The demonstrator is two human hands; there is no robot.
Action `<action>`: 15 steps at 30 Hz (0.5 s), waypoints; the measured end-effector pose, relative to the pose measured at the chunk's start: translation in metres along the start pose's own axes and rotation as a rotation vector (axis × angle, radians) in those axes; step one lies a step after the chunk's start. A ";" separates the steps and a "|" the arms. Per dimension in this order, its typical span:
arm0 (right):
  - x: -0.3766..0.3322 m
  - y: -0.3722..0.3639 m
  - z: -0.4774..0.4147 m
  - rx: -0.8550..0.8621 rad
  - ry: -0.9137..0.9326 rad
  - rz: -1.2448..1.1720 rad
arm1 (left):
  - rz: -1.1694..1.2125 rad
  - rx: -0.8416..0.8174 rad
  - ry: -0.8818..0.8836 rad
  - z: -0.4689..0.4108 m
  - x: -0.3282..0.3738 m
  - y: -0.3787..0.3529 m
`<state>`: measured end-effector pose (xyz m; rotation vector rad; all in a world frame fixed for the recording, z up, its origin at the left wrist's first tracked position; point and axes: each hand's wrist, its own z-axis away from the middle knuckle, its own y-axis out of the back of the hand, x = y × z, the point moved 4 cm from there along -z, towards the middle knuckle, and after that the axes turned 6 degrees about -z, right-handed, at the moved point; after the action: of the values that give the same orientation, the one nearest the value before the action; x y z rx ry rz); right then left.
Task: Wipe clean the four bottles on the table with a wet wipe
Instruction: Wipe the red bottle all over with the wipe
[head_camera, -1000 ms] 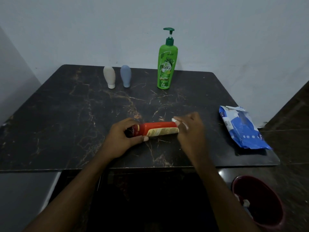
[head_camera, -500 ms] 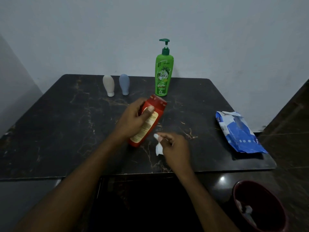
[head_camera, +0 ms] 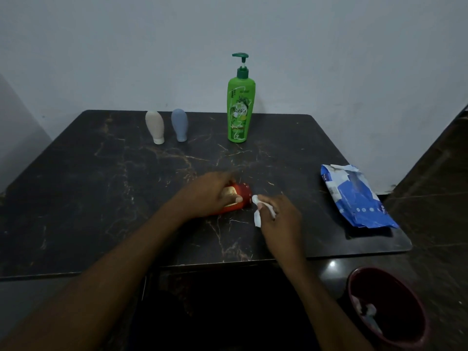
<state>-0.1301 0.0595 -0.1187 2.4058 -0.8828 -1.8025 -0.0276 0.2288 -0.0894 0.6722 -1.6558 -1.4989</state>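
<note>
Table [head_camera: 101, 198]: black marble pattern, thin tan-gold veins.
Pump bottle [head_camera: 240, 110]: bright green, dark green pump, white lettering over a leaf print.
Beige bottle [head_camera: 154, 125]: off-white cap.
Grey-blue bottle [head_camera: 179, 124]: one tone, cap included.
Red bottle [head_camera: 244, 196]: cream-yellow label.
Wipe [head_camera: 257, 220]: white.
Pack [head_camera: 354, 198]: blue and white, with a row of small white dots.
Bin [head_camera: 350, 290]: dark maroon, white scraps inside.
Wall [head_camera: 329, 59]: pale grey-white, plain.
</note>
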 end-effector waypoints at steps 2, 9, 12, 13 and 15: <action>-0.001 -0.002 -0.002 -0.004 0.051 0.006 | -0.069 -0.005 -0.014 0.005 -0.002 -0.003; -0.016 -0.030 -0.019 -0.228 0.138 0.461 | -0.075 0.099 -0.019 0.017 -0.002 -0.010; -0.038 -0.046 -0.055 -0.454 0.056 0.724 | -0.083 0.132 -0.023 0.017 0.001 -0.008; -0.043 -0.052 -0.070 -0.560 -0.031 0.775 | -0.085 0.129 -0.017 0.017 0.001 -0.008; -0.045 -0.057 -0.087 -0.686 -0.138 0.834 | -0.091 0.122 -0.007 0.016 0.000 -0.008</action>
<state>-0.0369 0.0996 -0.0690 1.2437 -0.8798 -1.5547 -0.0416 0.2365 -0.0971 0.8188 -1.7531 -1.4732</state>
